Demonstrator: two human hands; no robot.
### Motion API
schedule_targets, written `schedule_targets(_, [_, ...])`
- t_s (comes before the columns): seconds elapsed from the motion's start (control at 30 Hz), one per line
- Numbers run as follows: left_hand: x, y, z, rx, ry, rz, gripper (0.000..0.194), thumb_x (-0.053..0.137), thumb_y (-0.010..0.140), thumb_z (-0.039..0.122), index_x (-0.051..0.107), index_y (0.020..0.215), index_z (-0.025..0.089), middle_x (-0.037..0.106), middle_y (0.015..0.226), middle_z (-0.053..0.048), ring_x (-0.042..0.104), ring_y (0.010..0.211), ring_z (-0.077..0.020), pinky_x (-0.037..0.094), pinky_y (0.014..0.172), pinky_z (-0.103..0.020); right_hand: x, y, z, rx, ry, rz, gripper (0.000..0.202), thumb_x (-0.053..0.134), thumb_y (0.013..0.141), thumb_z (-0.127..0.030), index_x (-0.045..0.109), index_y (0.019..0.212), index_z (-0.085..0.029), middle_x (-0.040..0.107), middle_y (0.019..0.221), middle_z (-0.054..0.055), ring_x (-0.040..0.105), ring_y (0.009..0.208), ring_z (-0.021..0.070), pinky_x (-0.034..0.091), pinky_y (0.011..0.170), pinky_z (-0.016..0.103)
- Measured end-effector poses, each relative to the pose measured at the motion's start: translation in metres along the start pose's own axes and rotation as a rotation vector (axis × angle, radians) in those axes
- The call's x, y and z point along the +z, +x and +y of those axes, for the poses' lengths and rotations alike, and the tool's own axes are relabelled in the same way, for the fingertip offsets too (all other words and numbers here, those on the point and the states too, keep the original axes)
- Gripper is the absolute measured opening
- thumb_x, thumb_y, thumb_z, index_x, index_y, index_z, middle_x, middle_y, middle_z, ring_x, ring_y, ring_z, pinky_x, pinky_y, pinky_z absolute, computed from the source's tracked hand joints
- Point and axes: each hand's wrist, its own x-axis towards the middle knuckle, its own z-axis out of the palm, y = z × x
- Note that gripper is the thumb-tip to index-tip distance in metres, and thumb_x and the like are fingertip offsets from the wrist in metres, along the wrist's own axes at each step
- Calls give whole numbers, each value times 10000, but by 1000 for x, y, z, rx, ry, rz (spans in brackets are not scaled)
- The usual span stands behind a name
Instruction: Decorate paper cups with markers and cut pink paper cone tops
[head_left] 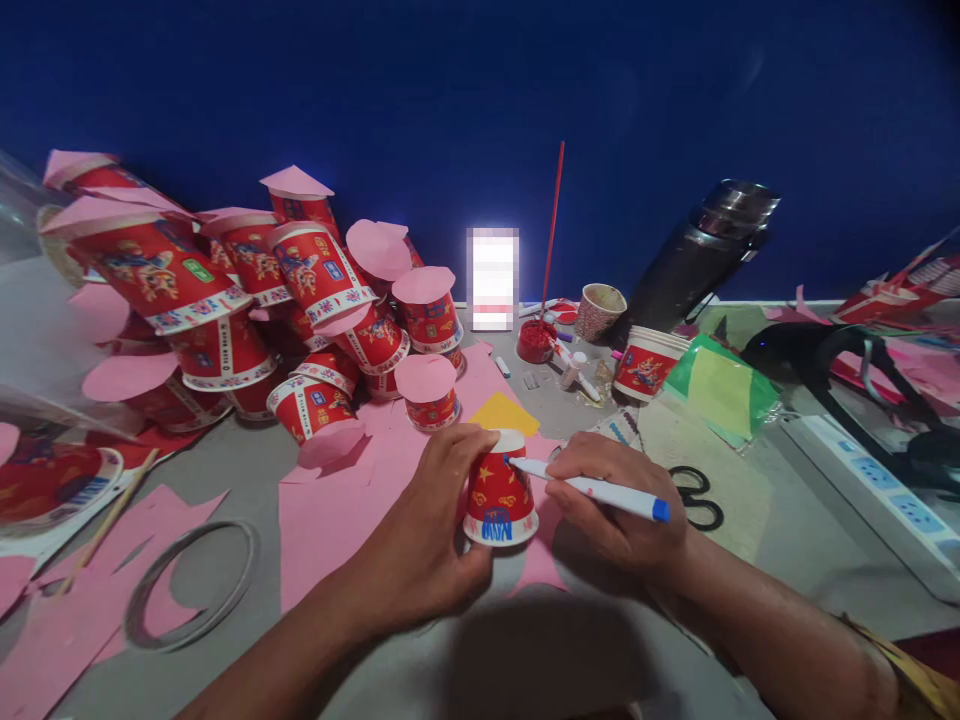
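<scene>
Cup [498,500], red and upside down, sits at six o'clock from the middle of the view: narrow white base toward twelve, wide rim toward six, long axis nearly upright. The left hand [439,520] has its grip closed round it from nine o'clock. The right hand [637,540] grips a white marker [622,497], lying aslant; its tip points between nine and ten at the cup's side near the base, its blue end toward four. Whether the rim touches the desk [390,670] I cannot tell. Shadowed grey surface lies toward six. Stacked cups [322,265] crowd ten o'clock, a power strip [885,490] lies at three, and the desk's far edge meets a blue wall [420,100] at twelve.
</scene>
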Motion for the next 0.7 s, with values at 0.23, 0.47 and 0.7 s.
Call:
schedule_targets(0.23, [-1, 0, 0, -9, -5, 4, 870, 643, 760, 57, 326, 1534, 296, 468, 1482, -108, 493, 1428, -311, 461, 1238, -533, 0, 0, -4, -7, 39, -30, 106, 608, 1023, -138, 676, 998, -216, 798, 784, 30, 770, 686, 170, 620, 686, 267])
schedule_targets(0.47, [-1, 2, 1, 3, 1, 3, 868, 622, 761, 53, 317, 1534, 303, 471, 1484, -107, 497, 1433, -311, 456, 1243, -536, 0, -2, -1, -8, 27, 5, 130, 630, 978, -106, 698, 998, -215, 799, 778, 33, 773, 688, 184, 628, 684, 289])
schedule_targets(0.7, [0, 0, 0, -4, -6, -2, 860, 628, 782, 47, 316, 1543, 300, 470, 1495, -117, 496, 1442, -309, 463, 1242, -539, -2, -2, 1, 1, 19, 14, 192, 657, 942, -69, 706, 1037, -228, 815, 812, 43, 787, 708, 196, 644, 704, 301])
